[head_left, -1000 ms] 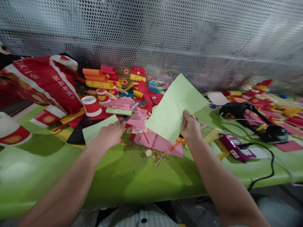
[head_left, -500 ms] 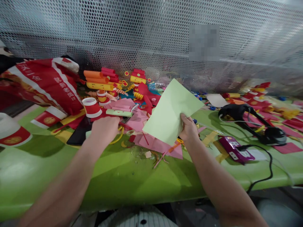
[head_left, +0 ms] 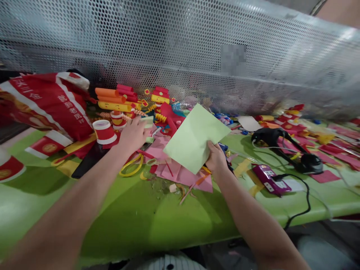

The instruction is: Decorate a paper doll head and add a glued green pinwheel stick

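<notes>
Pale green paper (head_left: 197,137), a flat sheet, is gripped by the right hand (head_left: 217,158), thumb on the near face at its lower right edge, the other fingers hidden behind. The sheet tilts, one corner pointing up, above a heap of pink paper (head_left: 180,173).

The left hand (head_left: 132,135) reaches into the clutter to the left of the sheet, its fingers bent over a small pale green piece (head_left: 149,120); whether they grip it or only hover, I cannot tell.

Just beside the left hand stands an upside-down red-and-white cup (head_left: 104,132), with a black flat object (head_left: 89,160) partly behind the forearm. Nearer the person lies a yellow loop (head_left: 132,167). Behind, paper figures (head_left: 114,105) with orange and yellow rolls crowd the hand's far side, and a large red bag (head_left: 47,101) fills the left.

Beyond the right hand sit a purple power strip (head_left: 271,180) with a black cable (head_left: 305,198), and a black headset (head_left: 287,150).

A perforated metal panel (head_left: 168,48) closes off the back. Between the forearms, plain green tabletop (head_left: 165,221) runs to the rounded front edge.
</notes>
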Demonstrator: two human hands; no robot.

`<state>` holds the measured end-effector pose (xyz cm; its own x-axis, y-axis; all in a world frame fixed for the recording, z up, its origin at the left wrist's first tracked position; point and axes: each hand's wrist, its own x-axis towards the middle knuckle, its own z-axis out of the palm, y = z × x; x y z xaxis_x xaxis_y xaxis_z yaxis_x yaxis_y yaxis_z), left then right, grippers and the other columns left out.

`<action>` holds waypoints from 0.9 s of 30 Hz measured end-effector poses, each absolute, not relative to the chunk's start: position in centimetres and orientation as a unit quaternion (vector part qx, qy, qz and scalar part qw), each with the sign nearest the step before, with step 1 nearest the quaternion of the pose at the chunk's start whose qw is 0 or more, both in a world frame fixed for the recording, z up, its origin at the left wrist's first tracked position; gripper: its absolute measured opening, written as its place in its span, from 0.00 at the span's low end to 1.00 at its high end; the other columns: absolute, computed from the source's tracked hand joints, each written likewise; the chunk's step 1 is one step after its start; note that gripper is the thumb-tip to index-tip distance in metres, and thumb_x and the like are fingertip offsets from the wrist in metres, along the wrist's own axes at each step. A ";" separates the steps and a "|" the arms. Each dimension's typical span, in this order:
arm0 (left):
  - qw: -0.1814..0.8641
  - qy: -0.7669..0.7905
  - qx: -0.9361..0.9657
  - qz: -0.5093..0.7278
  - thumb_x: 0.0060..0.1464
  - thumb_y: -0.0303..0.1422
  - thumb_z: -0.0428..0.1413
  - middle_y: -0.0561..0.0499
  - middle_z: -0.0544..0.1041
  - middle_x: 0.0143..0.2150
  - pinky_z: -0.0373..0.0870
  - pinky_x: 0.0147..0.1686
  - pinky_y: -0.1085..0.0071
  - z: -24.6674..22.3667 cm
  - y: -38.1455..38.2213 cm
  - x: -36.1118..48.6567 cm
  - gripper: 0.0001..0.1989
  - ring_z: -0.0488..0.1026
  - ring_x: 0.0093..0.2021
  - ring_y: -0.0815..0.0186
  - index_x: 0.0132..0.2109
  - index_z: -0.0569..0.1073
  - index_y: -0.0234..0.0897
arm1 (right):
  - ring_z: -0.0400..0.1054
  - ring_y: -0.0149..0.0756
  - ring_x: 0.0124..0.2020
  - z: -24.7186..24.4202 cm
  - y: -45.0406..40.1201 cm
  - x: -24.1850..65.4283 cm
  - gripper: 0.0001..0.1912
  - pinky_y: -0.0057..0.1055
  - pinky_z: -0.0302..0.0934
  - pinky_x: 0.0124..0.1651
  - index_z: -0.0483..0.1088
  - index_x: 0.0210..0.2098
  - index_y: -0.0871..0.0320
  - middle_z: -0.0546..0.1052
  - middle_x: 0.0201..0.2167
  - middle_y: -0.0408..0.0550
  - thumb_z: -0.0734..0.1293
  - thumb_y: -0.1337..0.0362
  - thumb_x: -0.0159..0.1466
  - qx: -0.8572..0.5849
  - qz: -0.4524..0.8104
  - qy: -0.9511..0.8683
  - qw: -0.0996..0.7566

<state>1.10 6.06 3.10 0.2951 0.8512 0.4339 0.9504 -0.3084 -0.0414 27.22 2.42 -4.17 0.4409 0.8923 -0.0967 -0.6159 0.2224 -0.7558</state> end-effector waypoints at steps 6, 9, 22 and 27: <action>0.019 -0.616 -0.786 0.047 0.55 0.32 0.43 0.36 0.72 0.45 0.67 0.43 0.59 1.4 1.6 -0.9 0.17 0.71 0.46 0.51 0.46 0.71 0.33 | 0.71 0.26 0.24 -4.4 2.8 27.5 0.08 0.24 0.67 0.28 0.68 0.27 0.55 0.77 0.23 0.33 0.70 0.69 0.48 -0.368 0.488 -0.181 0.771; -0.056 -0.623 -0.772 0.111 0.53 0.33 0.45 0.32 0.68 0.50 0.67 0.42 0.56 0.7 0.9 -1.8 0.19 0.71 0.46 0.48 0.50 0.69 0.32 | 0.71 0.26 0.24 -4.3 2.7 27.4 0.08 0.25 0.67 0.29 0.67 0.26 0.55 0.76 0.22 0.33 0.70 0.68 0.49 -0.373 0.487 -0.178 0.770; -0.012 -0.672 -0.739 0.047 0.53 0.32 0.43 0.31 0.70 0.52 0.67 0.40 0.53 1.4 -0.8 -2.2 0.30 0.71 0.47 0.45 0.63 0.50 0.33 | 0.70 0.25 0.25 -3.7 2.4 27.6 0.07 0.24 0.66 0.30 0.67 0.27 0.55 0.76 0.24 0.32 0.69 0.69 0.49 -0.369 0.473 -0.195 0.776; 0.021 -0.679 -0.733 0.027 0.56 0.41 0.41 0.31 0.76 0.39 0.67 0.34 0.53 3.0 -1.6 -2.2 0.27 0.73 0.41 0.42 0.59 0.56 0.31 | 0.70 0.25 0.24 -3.6 2.2 27.5 0.06 0.23 0.66 0.27 0.67 0.28 0.55 0.76 0.24 0.33 0.68 0.69 0.50 -0.365 0.478 -0.203 0.772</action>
<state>-2.17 -1.59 3.02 0.0754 0.9971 -0.0112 0.9948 -0.0760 -0.0684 27.50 2.21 -3.59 0.4600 0.8872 -0.0354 -0.5900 0.2756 -0.7589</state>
